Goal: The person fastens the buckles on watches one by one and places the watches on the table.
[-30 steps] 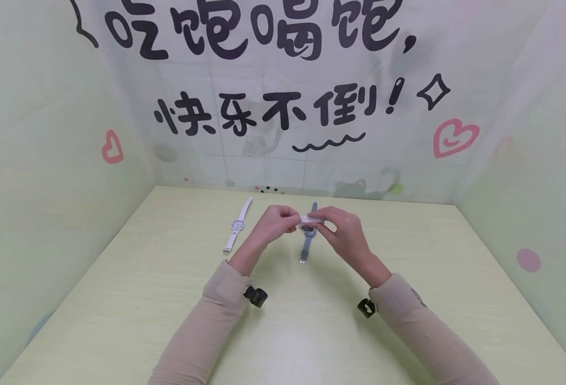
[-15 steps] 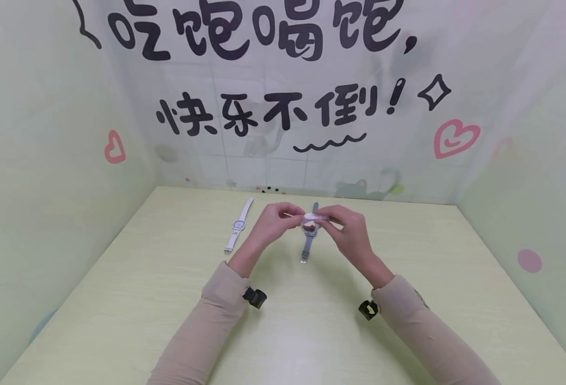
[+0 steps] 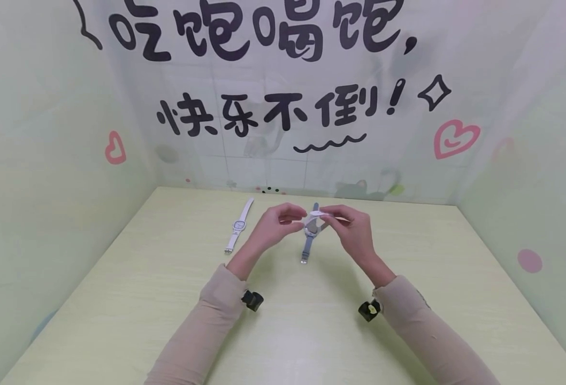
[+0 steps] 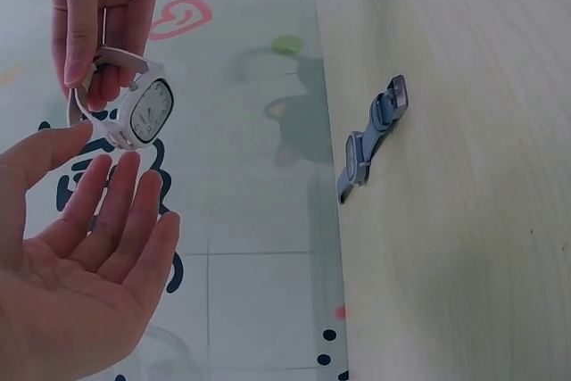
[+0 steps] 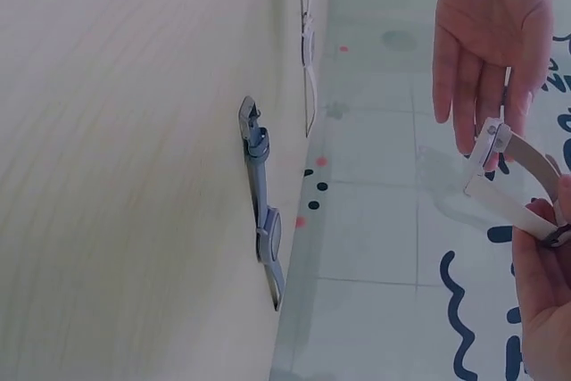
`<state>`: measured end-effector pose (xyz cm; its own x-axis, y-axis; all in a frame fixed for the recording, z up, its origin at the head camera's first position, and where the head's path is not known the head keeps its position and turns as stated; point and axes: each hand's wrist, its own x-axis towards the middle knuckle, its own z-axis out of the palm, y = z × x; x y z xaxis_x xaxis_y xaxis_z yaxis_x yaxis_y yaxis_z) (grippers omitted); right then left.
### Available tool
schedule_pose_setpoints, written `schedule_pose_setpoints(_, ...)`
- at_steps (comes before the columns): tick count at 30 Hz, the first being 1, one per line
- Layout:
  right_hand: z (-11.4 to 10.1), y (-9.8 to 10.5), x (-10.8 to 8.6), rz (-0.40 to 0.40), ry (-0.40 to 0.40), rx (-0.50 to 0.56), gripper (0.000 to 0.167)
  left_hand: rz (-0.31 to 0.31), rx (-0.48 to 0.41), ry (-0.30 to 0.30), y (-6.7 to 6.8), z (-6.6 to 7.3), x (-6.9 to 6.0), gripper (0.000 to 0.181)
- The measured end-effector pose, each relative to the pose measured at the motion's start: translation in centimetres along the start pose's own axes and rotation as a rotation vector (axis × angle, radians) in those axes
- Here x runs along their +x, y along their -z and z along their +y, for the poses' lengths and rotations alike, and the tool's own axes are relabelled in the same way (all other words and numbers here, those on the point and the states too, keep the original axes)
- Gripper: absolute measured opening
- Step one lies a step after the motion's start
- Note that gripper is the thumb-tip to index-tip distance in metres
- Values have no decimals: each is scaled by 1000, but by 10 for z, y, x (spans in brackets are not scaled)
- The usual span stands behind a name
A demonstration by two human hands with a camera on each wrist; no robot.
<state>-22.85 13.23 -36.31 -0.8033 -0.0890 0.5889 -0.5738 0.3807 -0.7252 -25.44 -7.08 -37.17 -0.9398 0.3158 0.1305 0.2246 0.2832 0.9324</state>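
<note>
My right hand [image 3: 352, 230] pinches the strap of a white wristwatch [image 4: 150, 113], holding it in the air. The strap bends round into a loop, and the dial faces out in the left wrist view. My left hand [image 4: 98, 265] is beside it with fingers extended and spread from the thumb; the fingertips lie close under the watch case, and I cannot tell whether they touch it. Below the hands, a blue-grey wristwatch [image 3: 307, 248] lies flat on the table, partly covered in the head view. To the left, a second white wristwatch [image 3: 238, 225] lies stretched out.
A light wood-grain table [image 3: 283, 321] extends under both arms. Behind it stands a pale printed backdrop [image 3: 264, 171] with large black characters, and similar panels close off both sides. Each sleeve has a black wrist camera [image 3: 252, 300] near its cuff.
My left hand has loosened its pinch and its fingers have spread away from the held watch. My right hand has shifted slightly right with the watch, whose loop now shows more. The watches on the table stay put.
</note>
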Motion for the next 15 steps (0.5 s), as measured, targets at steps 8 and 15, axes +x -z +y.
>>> schedule_pose_setpoints(8,-11,0,-1,9,-84,2,15,-3,45,13,-5,-3,1,33)
schedule_pose_setpoints(15,-10,-1,-1,8,-120,-13,15,-20,56,29,-7,-4,3,32)
